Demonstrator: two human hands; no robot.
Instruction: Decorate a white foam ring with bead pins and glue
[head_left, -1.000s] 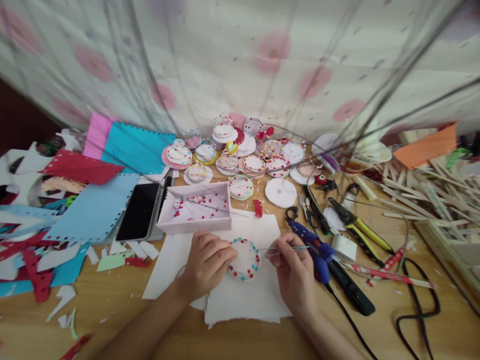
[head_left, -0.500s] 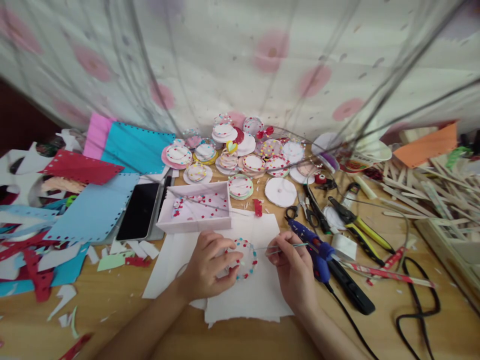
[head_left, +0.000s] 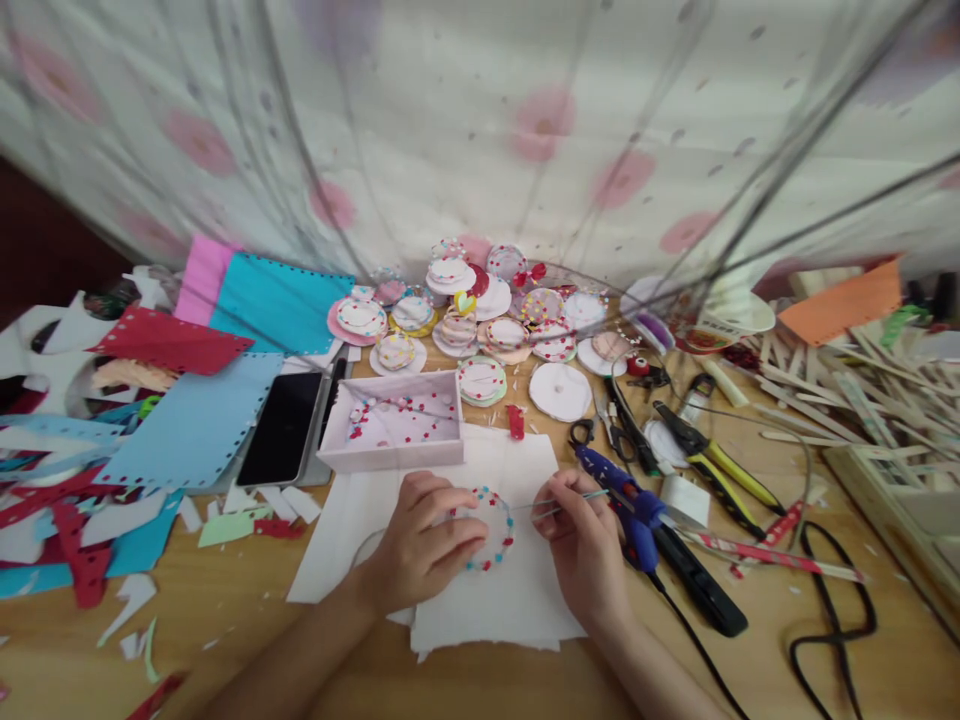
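Note:
A beaded ring (head_left: 511, 523) with small red and blue pieces lies over white paper sheets (head_left: 465, 618) at the centre. My left hand (head_left: 427, 535) has its thumb and fingers closed on the ring's left side, hiding part of it. To the right of the ring, my right hand (head_left: 585, 530) pinches a slim pale-blue tool (head_left: 595, 494) that looks like tweezers. Its thin tips point left towards the ring, apart from it. Just beyond my left hand stands a pale open box (head_left: 390, 458) with scattered red and blue beads inside.
Decorated paper discs (head_left: 484, 380) crowd the back. A phone (head_left: 281, 430), coloured papers (head_left: 191, 420) and scraps lie left. On the right are a blue glue gun (head_left: 636, 535), scissors (head_left: 621, 440), yellow-black pliers (head_left: 705, 460), a black cable (head_left: 832, 630) and wooden sticks (head_left: 817, 390).
The view has shifted slightly. My left hand has moved a little right over the ring, covering more of its lower left. My right hand keeps its pinch on the tool, almost in the same place.

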